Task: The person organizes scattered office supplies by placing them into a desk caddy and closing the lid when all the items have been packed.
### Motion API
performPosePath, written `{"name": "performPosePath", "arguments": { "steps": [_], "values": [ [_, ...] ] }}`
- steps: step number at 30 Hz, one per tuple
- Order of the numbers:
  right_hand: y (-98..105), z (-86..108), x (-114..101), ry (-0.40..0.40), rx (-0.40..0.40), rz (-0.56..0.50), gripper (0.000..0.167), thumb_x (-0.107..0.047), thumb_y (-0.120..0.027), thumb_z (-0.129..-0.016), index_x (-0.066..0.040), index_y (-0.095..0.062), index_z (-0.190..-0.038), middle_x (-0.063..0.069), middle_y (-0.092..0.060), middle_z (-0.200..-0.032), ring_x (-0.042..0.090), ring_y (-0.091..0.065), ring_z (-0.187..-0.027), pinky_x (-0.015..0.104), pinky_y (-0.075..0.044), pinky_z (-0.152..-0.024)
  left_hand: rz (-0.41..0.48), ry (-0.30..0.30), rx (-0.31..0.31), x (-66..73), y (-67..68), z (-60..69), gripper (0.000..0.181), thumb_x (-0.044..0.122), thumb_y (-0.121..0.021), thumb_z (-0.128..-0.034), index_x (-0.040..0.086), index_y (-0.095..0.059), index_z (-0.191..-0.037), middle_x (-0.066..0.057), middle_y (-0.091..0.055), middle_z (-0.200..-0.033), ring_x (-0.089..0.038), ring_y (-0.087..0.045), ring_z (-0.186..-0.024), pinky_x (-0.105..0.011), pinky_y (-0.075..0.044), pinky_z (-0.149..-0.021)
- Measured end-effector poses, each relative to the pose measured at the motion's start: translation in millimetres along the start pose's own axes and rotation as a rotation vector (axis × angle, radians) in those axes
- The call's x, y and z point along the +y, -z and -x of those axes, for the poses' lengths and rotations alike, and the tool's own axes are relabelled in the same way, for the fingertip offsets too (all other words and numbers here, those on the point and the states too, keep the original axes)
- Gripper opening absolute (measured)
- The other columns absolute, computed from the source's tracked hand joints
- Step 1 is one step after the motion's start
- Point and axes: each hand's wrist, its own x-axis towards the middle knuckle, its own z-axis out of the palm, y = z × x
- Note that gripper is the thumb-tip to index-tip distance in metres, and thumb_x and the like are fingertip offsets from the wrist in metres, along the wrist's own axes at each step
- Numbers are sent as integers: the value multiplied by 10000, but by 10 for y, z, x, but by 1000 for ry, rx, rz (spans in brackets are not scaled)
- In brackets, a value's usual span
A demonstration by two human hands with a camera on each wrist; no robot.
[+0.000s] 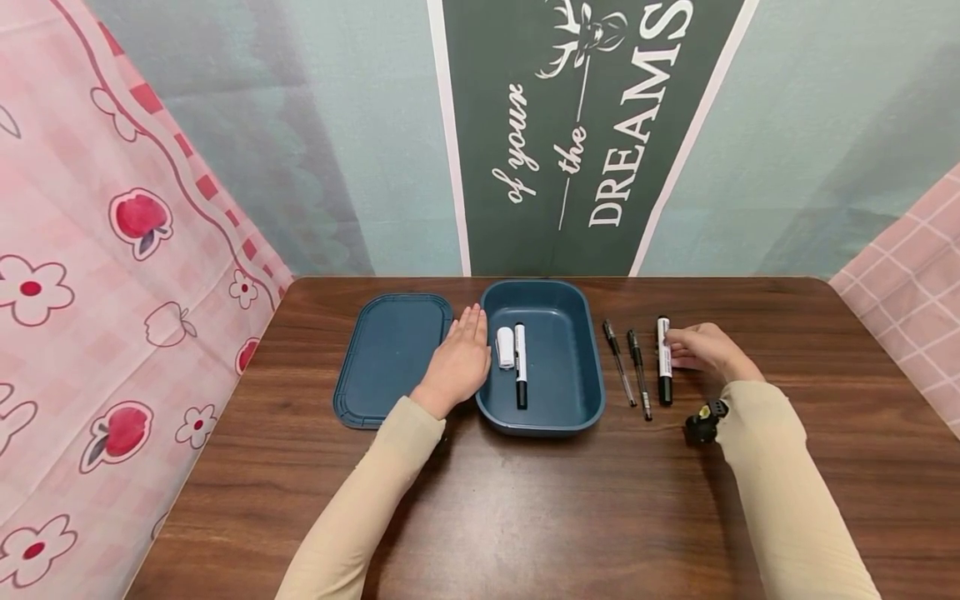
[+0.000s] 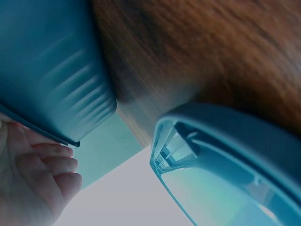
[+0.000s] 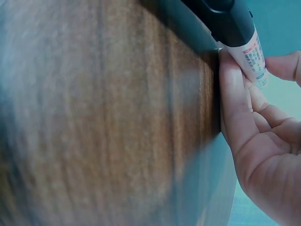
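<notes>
The right grip (image 1: 705,348), to the right of the blue box (image 1: 558,375), is nearly closed, thumb opposite fingers, pinching a white marker (image 1: 664,358) with black ends. That marker lies lengthwise along the box's right side, well apart from it; whether it touches the counter (image 1: 525,508) I cannot tell.

The left grip (image 1: 463,362) is at the box's left rim, fingers extended and close together, touching the edge from outside; it has nothing enclosed.

Inside the box, toward its left wall, are a slimmer white marker (image 1: 521,367) with a black end nearest the person, and a short white object (image 1: 505,347) whose kind is unclear.

Just right of the box lie two slender pens with dark tops, the nearer pen (image 1: 619,362) close to its wall and the farther pen (image 1: 640,372) a little beyond. Left of the box is a flat blue lid (image 1: 393,358).

A black device (image 1: 703,422) at the right wrist sits to the box's right. Beyond the box's far end hangs a dark green panel (image 1: 555,225) lettered "of your the DREAMS"; far to its left is a pink cloth (image 1: 127,333) with apples and flowers.
</notes>
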Motion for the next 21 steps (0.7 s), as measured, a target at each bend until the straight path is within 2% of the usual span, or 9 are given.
{"name": "performPosePath", "arguments": {
  "steps": [6, 12, 17, 21],
  "values": [
    [8, -12, 16, -6, -1, -17, 330, -142, -437, -966, 157, -480, -1099, -1, -550, -825, 33, -578, -706, 210, -534, -690, 3, 3, -5, 7, -2, -5, 562, 231, -401, -1018, -58, -219, -1465, -182, -173, -1539, -267, -125, -1425, -365, -153, -1139],
    [32, -24, 15, -39, -13, -91, 176, -105, -468, -949, 46, -557, -961, 1, -557, -801, 61, -589, -703, 227, -540, -700, -1, 3, 6, 4, -21, -7, 564, 226, -415, -1014, -59, -229, -1463, -185, -181, -1536, -272, -138, -1423, -367, -163, -1137],
    [50, -26, 8, -70, -15, -111, 151, -104, -483, -951, 0, -586, -910, -6, -567, -789, 67, -596, -704, 233, -543, -703, -4, 3, 3, 1, -29, -4, 562, 229, -413, -1015, -58, -231, -1463, -183, -183, -1537, -269, -134, -1424, -367, -161, -1137],
    [54, -25, 2, -62, -35, -145, 151, -98, -487, -953, -35, -600, -875, -5, -575, -792, 68, -603, -707, 233, -542, -701, -9, -4, 17, -4, -33, 0, 557, 221, -410, -1016, -63, -232, -1461, -189, -187, -1535, -272, -140, -1423, -364, -164, -1138]
  ]
}}
